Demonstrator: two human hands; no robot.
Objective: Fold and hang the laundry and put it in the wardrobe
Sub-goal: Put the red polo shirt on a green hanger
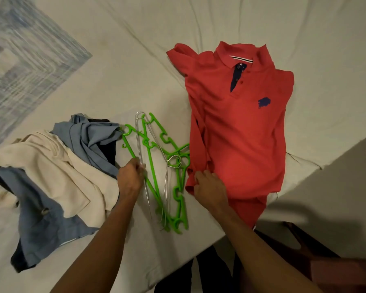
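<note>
Two hands work at the near edge of the bed. The left hand has its fingers curled round the hangers, pinching a wire one together with a green one. The right hand rests on the lower left hem of the polo, fingers bent and gripping the cloth.

The hangers lie in a tangled bunch between the hands: at least two green plastic ones and at least one of wire; the exact count cannot be told.

Left of them sits a heap of unfolded laundry, with a cream piece, blue pieces and something dark beneath.

The one red polo lies flat, collar away, sleeves folded in, with two red buttons, a navy placket and a navy chest emblem; no writing can be read.

Far left, a blue patterned cloth.
</note>
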